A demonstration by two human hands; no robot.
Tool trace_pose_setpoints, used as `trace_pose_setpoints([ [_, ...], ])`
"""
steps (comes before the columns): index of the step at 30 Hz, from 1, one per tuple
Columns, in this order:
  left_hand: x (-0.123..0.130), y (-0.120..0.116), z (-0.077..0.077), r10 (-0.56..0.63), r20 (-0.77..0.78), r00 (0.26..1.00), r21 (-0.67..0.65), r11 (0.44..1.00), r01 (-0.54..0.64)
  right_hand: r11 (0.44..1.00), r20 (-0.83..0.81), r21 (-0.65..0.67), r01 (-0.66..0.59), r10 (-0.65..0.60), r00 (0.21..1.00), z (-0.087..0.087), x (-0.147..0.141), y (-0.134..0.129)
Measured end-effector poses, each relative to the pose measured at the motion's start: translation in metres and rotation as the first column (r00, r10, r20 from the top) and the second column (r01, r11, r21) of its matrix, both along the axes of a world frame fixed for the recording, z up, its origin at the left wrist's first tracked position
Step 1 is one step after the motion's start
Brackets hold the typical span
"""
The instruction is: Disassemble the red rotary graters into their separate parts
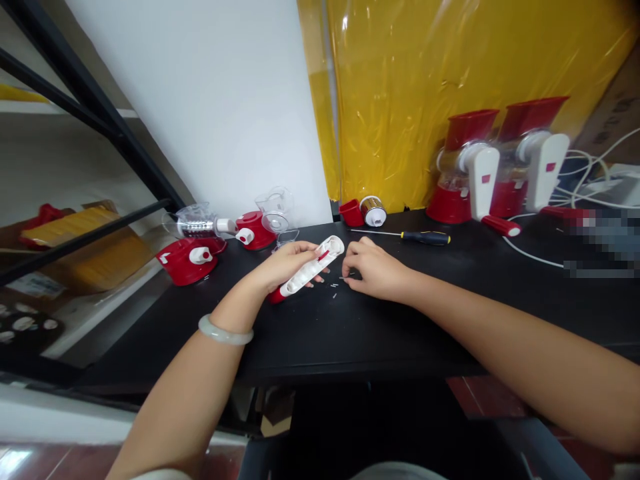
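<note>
My left hand (pixel 295 263) is closed around a white crank handle (pixel 311 272), its hollow side up and a red knob (pixel 277 296) at the lower end. A red piece (pixel 323 255) shows inside the hollow, near my thumb. To the right of it, my right hand (pixel 373 269) rests low over the black table with thumb and fingers pinched on what looks like a small screw, only its tip showing. Several small metal screws (pixel 335 286) lie on the table between my hands. A screwdriver (pixel 425 237) with a black and yellow handle lies behind my right hand.
Two drum graters (pixel 473 173) with crank handles stand back right, near white cables (pixel 590 173). At the left are red grater bases (pixel 187 261) with clear housings (pixel 277 208). A metal grating drum (pixel 373 211) and red cup (pixel 353 213) sit against the yellow-wrapped backing.
</note>
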State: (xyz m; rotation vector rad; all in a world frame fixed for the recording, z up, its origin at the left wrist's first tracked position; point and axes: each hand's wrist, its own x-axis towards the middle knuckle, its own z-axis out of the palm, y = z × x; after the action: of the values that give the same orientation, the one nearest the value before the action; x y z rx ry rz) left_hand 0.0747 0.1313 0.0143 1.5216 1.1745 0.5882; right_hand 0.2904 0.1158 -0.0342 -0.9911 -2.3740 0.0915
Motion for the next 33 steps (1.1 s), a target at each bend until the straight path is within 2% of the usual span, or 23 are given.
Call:
trace_pose_setpoints([
  [5, 0.002, -0.001, 0.0, -0.006, -0.029, 1.0, 0.007, 1.0, 0.007, 1.0, 0.014, -0.025, -0.002, 0.002, 1.0, 0.0, 0.0, 0.0],
  [9, 0.005, -0.005, 0.002, -0.025, -0.045, 0.999, 0.01, 1.0, 0.025, 0.999, -0.181, 0.046, 0.009, 0.0, 0.984, 0.007, -0.001, -0.002],
  [13, 0.008, -0.01, 0.002, -0.082, -0.065, 0.995, 0.034, 0.996, 0.084, 0.987, -0.343, 0.126, 0.098, -0.049, 0.938, 0.011, -0.003, -0.004],
  [16, 0.008, -0.013, 0.001, -0.17, -0.068, 0.983, 0.051, 0.983, 0.174, 0.986, -0.337, 0.106, 0.127, -0.085, 0.938, 0.009, -0.003, -0.005],
  [20, 0.007, -0.013, 0.0, -0.255, -0.066, 0.965, 0.076, 0.963, 0.259, 0.997, -0.289, 0.042, 0.067, -0.052, 0.956, 0.005, -0.004, -0.005],
  [24, 0.006, -0.012, -0.002, -0.25, -0.056, 0.967, 0.082, 0.964, 0.254, 1.0, -0.272, 0.001, 0.0, 0.0, 0.962, 0.003, -0.005, -0.004],
  [33, 0.01, -0.015, 0.0, -0.261, -0.07, 0.963, 0.088, 0.96, 0.267, 0.998, -0.231, -0.066, -0.003, -0.012, 0.973, 0.005, -0.006, -0.006],
])
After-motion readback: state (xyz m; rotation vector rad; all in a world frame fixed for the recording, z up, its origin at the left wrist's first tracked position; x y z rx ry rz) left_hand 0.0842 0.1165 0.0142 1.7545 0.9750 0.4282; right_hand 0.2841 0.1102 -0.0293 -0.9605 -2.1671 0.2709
